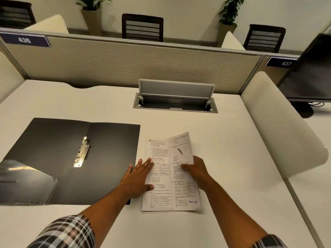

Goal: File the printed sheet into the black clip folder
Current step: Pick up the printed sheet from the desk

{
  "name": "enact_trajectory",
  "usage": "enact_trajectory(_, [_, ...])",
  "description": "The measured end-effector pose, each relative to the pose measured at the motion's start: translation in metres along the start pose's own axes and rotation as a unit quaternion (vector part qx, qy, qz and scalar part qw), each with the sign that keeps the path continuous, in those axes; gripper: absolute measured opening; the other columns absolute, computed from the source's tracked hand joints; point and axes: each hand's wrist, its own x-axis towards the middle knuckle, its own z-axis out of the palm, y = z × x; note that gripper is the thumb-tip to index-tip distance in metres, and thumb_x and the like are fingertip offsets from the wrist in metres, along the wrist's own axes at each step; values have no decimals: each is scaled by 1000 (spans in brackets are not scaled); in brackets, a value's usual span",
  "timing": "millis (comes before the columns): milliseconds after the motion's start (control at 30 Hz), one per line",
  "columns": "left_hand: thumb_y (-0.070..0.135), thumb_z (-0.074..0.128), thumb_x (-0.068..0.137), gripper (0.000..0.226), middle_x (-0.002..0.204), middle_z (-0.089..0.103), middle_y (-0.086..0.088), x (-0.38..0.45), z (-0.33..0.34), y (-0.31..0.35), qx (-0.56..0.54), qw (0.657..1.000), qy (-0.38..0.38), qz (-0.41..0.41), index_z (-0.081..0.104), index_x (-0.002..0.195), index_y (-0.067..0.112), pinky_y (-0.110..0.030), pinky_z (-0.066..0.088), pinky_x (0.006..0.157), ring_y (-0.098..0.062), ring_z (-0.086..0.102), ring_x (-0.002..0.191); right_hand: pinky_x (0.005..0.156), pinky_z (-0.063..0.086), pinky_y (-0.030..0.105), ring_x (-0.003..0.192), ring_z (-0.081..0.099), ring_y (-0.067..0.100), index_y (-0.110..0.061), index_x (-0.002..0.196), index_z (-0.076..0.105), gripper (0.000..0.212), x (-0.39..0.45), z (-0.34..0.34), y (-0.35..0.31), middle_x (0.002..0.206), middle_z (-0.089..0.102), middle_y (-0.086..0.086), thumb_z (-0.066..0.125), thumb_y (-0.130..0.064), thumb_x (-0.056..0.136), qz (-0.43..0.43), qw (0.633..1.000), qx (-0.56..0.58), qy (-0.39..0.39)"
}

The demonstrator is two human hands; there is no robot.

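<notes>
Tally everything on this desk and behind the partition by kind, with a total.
Black clip folder: 1
Printed sheet: 1, possibly another beneath
Hands: 2, left hand, right hand
Cable box: 1
Chairs: 3
Potted plants: 2
Monitor: 1
Total: 11

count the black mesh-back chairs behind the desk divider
3: one chair at far left, one chair in the middle, one chair at right; others may be hidden.

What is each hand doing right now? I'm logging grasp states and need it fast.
Left hand: open, flat, pressing the printed sheet's left edge.
Right hand: closed on the sheet's right edge, lifting it.
</notes>
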Motion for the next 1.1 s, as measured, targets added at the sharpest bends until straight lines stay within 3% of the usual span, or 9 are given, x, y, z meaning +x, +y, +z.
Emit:
enact_trajectory(100, [53, 58, 90, 99, 162, -19, 10, -4, 2, 3, -48, 999, 20, 6, -12, 155, 26, -44, -2, 123, -19, -14, 150, 80, 65, 47, 87, 79, 24, -17, 115, 67, 27, -10, 2, 0, 109, 78, 7, 73, -7, 89, -31, 999, -24, 12])
enact_trajectory(200, [42, 64, 90, 100, 163, -10, 13, -6, 2, 9, -236, 966, 101, 1, -11, 155, 29, -43, 15, 120, -13, 3, 149, 75, 66, 44, 84, 79, 21, -19, 111, 68, 24, -19, 4, -7, 106, 79, 4, 75, -10, 89, -53, 998, -13, 20])
enact_trajectory(300, [34, 63, 92, 81, 149, 26, 10, -3, -23, 22, -462, 854, 224, -81, 11, 154, 26, -38, 48, 97, -11, 38, 128, 68, 66, 36, 82, 79, 19, -20, 109, 67, 21, -32, 6, -22, 103, 79, 0, 75, -14, 90, -92, 996, 13, 17])
enact_trajectory(367, [28, 59, 95, 60, 140, 46, 5, 0, -45, 26, -578, 779, 223, -99, 28, 146, 24, -36, 57, 82, -18, 56, 119, 67, 64, 35, 83, 79, 21, -18, 108, 67, 20, -43, 8, -34, 100, 80, 0, 75, -13, 90, -120, 991, 52, 9])
enact_trajectory(400, [27, 57, 97, 48, 134, 56, 1, 0, -54, 27, -599, 763, 227, -93, 36, 140, 22, -34, 59, 78, -22, 62, 115, 67, 64, 36, 84, 79, 23, -16, 108, 67, 20, -47, 9, -40, 100, 80, 1, 75, -13, 90, -136, 988, 68, 10])
enact_trajectory(500, [27, 53, 99, 24, 114, 66, 3, -4, -81, 32, -585, 755, 289, -66, 48, 121, 22, -36, 61, 76, -19, 69, 99, 71, 65, 40, 88, 78, 26, -15, 110, 66, 23, -56, 11, -57, 103, 77, 4, 76, -16, 90, -186, 978, 87, 43])
enact_trajectory(667, [25, 56, 97, 21, 108, 65, 2, -16, -110, 46, -578, 730, 365, 11, 45, 115, 21, -27, 60, 73, -17, 70, 95, 77, 64, 40, 96, 73, 25, -25, 114, 66, 29, -66, 18, -78, 107, 74, 2, 78, -19, 89, -254, 955, 121, 91])
enact_trajectory(933, [36, 45, 99, 18, 109, 61, 6, -22, -100, 51, -524, 780, 336, 69, 37, 114, 30, -34, 62, 74, -14, 68, 100, 69, 63, 29, 94, 73, 25, -30, 103, 69, 25, -71, 19, -69, 101, 75, -3, 83, -22, 83, -244, 953, 126, 131])
enact_trajectory(1100, [41, 48, 95, 23, 113, 61, 4, -30, -100, 53, -546, 763, 334, 97, 37, 114, 35, -32, 61, 75, -13, 66, 106, 72, 63, 26, 95, 72, 17, -22, 113, 65, 40, -75, 9, -62, 107, 74, -5, 86, -21, 79, -273, 939, 140, 158])
